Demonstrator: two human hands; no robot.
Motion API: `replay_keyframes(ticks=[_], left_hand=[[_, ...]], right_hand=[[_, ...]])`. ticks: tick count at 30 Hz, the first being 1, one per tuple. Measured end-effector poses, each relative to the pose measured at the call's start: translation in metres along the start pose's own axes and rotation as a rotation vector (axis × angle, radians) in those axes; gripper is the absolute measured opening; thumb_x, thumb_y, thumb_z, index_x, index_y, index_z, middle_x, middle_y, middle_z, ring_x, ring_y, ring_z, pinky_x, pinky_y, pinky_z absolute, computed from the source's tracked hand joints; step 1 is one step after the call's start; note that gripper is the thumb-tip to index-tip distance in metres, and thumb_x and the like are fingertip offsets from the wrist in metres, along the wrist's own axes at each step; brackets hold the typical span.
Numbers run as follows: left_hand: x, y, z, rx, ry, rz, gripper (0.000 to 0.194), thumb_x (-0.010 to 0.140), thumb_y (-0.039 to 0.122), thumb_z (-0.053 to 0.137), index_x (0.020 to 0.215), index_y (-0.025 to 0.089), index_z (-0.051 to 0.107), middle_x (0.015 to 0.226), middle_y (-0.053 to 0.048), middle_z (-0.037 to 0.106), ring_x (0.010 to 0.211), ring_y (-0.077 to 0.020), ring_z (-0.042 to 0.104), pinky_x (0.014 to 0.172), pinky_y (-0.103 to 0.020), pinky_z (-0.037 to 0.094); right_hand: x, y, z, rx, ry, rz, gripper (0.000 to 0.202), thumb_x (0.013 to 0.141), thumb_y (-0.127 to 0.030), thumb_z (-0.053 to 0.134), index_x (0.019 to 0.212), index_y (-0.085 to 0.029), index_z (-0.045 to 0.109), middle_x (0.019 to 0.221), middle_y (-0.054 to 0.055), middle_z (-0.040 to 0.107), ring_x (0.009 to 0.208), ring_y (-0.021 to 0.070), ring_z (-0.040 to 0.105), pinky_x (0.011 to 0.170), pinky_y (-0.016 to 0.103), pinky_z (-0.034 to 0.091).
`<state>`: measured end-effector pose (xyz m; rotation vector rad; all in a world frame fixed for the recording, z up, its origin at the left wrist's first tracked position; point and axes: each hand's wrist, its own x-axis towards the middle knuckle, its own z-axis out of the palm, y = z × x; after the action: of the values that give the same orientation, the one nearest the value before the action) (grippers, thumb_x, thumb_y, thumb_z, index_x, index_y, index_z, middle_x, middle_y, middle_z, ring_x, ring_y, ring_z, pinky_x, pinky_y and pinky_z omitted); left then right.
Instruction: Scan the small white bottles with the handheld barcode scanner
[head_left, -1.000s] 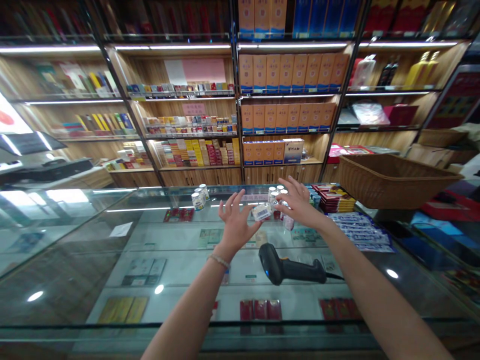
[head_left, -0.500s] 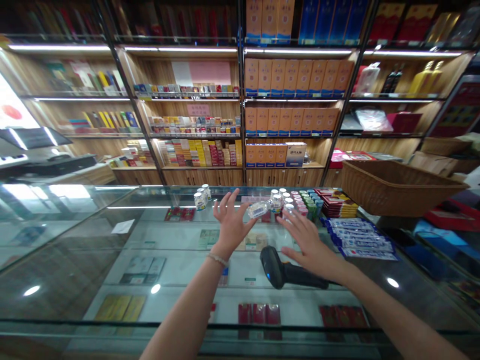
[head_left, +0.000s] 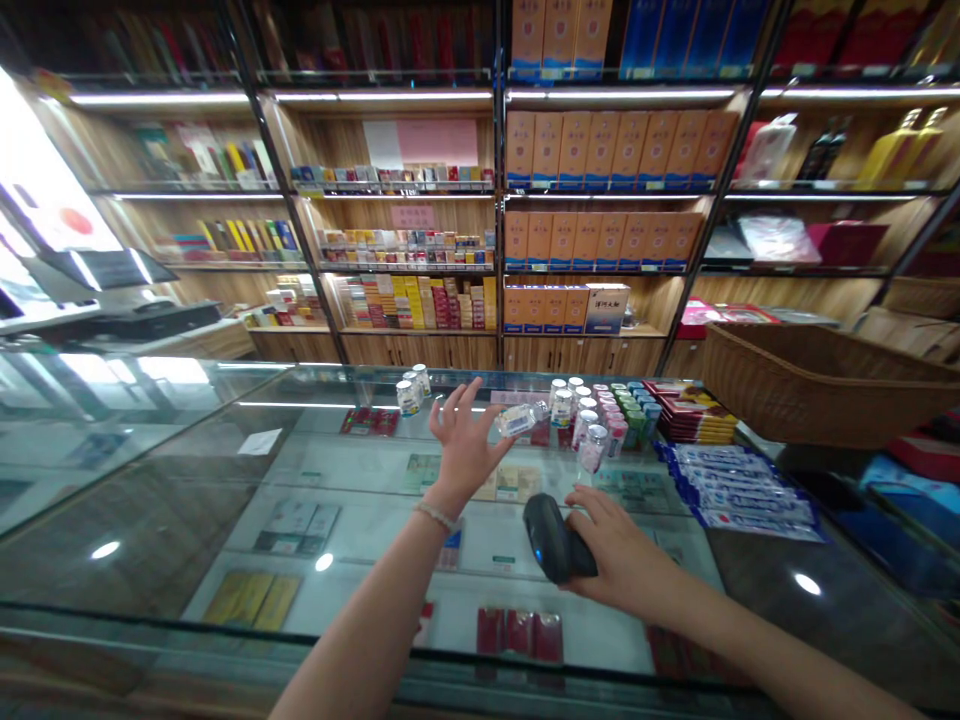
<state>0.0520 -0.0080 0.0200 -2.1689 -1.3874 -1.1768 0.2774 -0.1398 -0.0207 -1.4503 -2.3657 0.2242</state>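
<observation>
My left hand, with a beaded bracelet at the wrist, holds a small clear bottle tilted sideways between thumb and index finger; its other fingers are spread. My right hand is closed around the handle of a black barcode scanner, whose head points left and shows a blue light. The hand hides most of the handle. Just beyond my right hand stands a bottle with a silvery cap, in front of several white-capped bottles. Behind my left hand are 3 similar white-capped bottles.
Rows of pink, green and blue tubes stand right of the bottles. Stacked red-and-yellow packs, blue-and-white sachets and a wicker basket lie farther right. Packs show beneath the glass counter. Stocked shelves line the wall.
My right hand has moved down from beside the bottles and closed on the scanner's handle. My left hand keeps the clear bottle almost in place. The view has shifted slightly.
</observation>
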Motion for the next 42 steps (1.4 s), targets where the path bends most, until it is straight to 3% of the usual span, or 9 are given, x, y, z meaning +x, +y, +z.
replay_keyframes(ticks=[3,7,9,12,16,21,35,40,42], left_hand=[[0.001,0.001,-0.002,0.014,-0.003,-0.002,0.034,0.080,0.046,0.077,0.111,0.032,0.072,0.158,-0.008,0.044,0.145,-0.0359,0.035,0.120,-0.061,0.013],[0.001,0.000,-0.002,0.032,0.007,-0.007,0.035,0.079,0.047,0.078,0.110,0.032,0.072,0.157,-0.009,0.046,0.143,-0.0363,0.037,0.119,-0.061,0.016],[0.001,-0.001,-0.001,0.034,0.007,-0.010,0.035,0.079,0.048,0.078,0.109,0.032,0.073,0.157,-0.009,0.046,0.143,-0.0361,0.038,0.119,-0.061,0.016],[0.001,-0.002,0.001,0.044,0.007,-0.011,0.034,0.079,0.048,0.077,0.109,0.032,0.073,0.156,-0.009,0.047,0.143,-0.0358,0.038,0.119,-0.061,0.017],[0.000,-0.003,0.002,0.070,0.026,0.008,0.036,0.079,0.050,0.077,0.111,0.033,0.073,0.154,-0.008,0.049,0.141,-0.0355,0.040,0.118,-0.059,0.018],[-0.002,-0.005,0.005,0.080,0.036,0.018,0.038,0.077,0.049,0.080,0.111,0.032,0.074,0.154,-0.008,0.050,0.140,-0.0349,0.041,0.118,-0.058,0.018],[-0.001,-0.003,0.004,0.078,0.039,0.043,0.036,0.076,0.047,0.082,0.107,0.031,0.073,0.152,-0.009,0.053,0.139,-0.0351,0.043,0.117,-0.057,0.017],[-0.001,-0.004,0.004,0.077,0.036,0.049,0.036,0.076,0.046,0.082,0.108,0.032,0.073,0.151,-0.008,0.053,0.139,-0.0344,0.043,0.117,-0.057,0.017],[-0.001,-0.004,0.003,0.075,0.033,0.048,0.036,0.077,0.047,0.081,0.108,0.032,0.073,0.152,-0.009,0.053,0.139,-0.0344,0.043,0.117,-0.058,0.016]], right_hand=[[0.002,0.002,-0.002,0.011,0.046,-0.007,0.035,0.069,-0.026,0.075,0.102,-0.017,0.068,0.139,0.019,0.057,0.141,0.0382,0.043,0.117,0.057,0.036],[0.001,0.002,-0.019,0.158,0.138,0.067,0.042,0.063,-0.018,0.065,0.105,-0.021,0.066,0.128,0.015,0.064,0.124,0.0337,0.059,0.105,0.049,0.047],[-0.001,0.002,-0.032,0.253,0.106,0.172,0.046,0.065,-0.019,0.062,0.111,-0.023,0.065,0.114,0.011,0.071,0.106,0.0312,0.068,0.090,0.043,0.053],[-0.006,0.000,-0.048,0.326,0.013,0.295,0.048,0.067,-0.022,0.061,0.114,-0.025,0.065,0.093,0.005,0.076,0.089,0.0314,0.072,0.076,0.038,0.052],[-0.010,-0.007,-0.054,0.463,-0.026,0.266,0.046,0.069,-0.025,0.061,0.116,-0.025,0.062,0.096,0.005,0.077,0.091,0.0291,0.072,0.076,0.035,0.050],[-0.013,-0.010,-0.052,0.557,-0.030,0.257,0.059,0.066,-0.020,0.062,0.125,-0.021,0.054,0.101,0.006,0.076,0.096,0.0266,0.069,0.081,0.032,0.049],[-0.014,-0.009,-0.050,0.520,0.063,0.324,0.056,0.063,-0.020,0.061,0.119,-0.022,0.053,0.094,0.005,0.076,0.088,0.0249,0.071,0.072,0.029,0.048],[-0.010,-0.005,-0.046,0.229,0.037,0.331,0.041,0.071,-0.023,0.062,0.112,-0.021,0.061,0.087,0.006,0.076,0.083,0.0284,0.073,0.071,0.034,0.051],[-0.008,-0.004,-0.041,0.088,0.021,0.292,0.032,0.074,-0.023,0.061,0.106,-0.020,0.065,0.093,0.010,0.076,0.089,0.0310,0.074,0.076,0.038,0.054]])
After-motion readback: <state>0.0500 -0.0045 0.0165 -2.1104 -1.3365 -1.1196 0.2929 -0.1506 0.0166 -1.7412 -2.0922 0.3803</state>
